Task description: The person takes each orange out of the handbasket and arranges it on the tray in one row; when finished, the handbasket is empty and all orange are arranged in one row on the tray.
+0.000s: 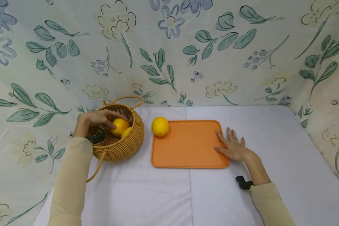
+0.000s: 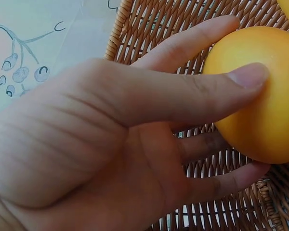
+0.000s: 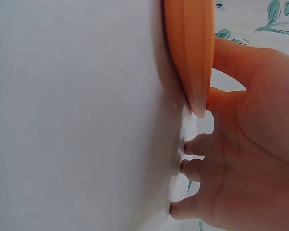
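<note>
White tablecloth [image 1: 147,194] | floral drape [image 1: 172,40] behind | left hand [image 1: 99,119] pinching 1 yellow fruit [image 1: 120,126] | right hand [image 1: 236,149] spread on tray [image 1: 189,144]

No text, label, brand, number or sign can be read anywhere.

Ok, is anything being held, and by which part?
The left grip holds one fruit in the basket by its sides; the right grip, partly over the tray, holds nothing.
</note>
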`<state>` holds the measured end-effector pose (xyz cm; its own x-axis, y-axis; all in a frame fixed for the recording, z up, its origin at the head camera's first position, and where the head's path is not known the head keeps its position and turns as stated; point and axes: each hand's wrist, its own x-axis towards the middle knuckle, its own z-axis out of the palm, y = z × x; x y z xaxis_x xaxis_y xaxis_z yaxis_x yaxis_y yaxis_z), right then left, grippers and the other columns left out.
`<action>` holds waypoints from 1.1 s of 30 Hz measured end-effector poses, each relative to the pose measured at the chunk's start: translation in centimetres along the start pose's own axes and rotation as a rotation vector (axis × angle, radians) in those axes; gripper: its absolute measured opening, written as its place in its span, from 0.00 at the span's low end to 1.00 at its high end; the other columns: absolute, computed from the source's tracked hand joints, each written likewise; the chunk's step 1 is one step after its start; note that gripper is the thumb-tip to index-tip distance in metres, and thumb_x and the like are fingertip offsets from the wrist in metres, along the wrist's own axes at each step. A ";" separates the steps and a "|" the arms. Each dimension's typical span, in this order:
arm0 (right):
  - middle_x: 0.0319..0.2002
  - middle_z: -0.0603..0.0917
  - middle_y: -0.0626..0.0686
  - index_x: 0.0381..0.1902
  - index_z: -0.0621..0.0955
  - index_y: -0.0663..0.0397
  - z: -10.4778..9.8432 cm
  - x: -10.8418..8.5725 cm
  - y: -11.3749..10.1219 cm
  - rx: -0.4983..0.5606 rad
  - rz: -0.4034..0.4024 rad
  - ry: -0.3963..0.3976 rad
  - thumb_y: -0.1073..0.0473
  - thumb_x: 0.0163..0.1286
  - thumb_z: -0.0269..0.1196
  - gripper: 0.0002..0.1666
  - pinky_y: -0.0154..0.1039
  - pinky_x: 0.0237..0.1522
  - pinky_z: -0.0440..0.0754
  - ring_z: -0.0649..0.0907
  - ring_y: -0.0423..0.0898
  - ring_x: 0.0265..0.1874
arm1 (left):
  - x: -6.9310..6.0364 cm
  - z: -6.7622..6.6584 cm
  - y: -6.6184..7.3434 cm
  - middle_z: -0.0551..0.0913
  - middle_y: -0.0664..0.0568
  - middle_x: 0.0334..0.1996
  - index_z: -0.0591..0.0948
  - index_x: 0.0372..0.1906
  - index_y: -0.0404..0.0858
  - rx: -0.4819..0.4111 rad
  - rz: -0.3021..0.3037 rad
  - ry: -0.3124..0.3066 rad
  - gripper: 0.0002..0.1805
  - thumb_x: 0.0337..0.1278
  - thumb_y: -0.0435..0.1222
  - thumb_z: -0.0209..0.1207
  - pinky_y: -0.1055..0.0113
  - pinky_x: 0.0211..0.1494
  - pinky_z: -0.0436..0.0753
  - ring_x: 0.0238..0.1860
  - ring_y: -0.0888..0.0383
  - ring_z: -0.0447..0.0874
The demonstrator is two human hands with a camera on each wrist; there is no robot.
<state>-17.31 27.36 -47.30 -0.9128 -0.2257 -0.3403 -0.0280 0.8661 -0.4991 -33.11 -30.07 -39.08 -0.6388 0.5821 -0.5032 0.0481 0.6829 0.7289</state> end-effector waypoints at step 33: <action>0.80 0.28 0.75 0.84 0.48 0.58 0.3 0.3 0.4 0.003 -0.011 0.005 0.38 0.79 0.55 0.50 0.81 0.68 0.23 0.29 0.75 0.78 | -0.3 -0.1 1.6 0.73 0.39 0.72 0.78 0.71 0.45 0.106 0.053 0.079 0.29 0.65 0.37 0.66 0.61 0.57 0.84 0.57 0.47 0.77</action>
<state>-17.45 27.52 -47.86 -0.9144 -0.2333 -0.3309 -0.0370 0.8620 -0.5055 -32.95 -29.23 -37.69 -0.6917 0.5845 -0.4242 0.1614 0.6976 0.6980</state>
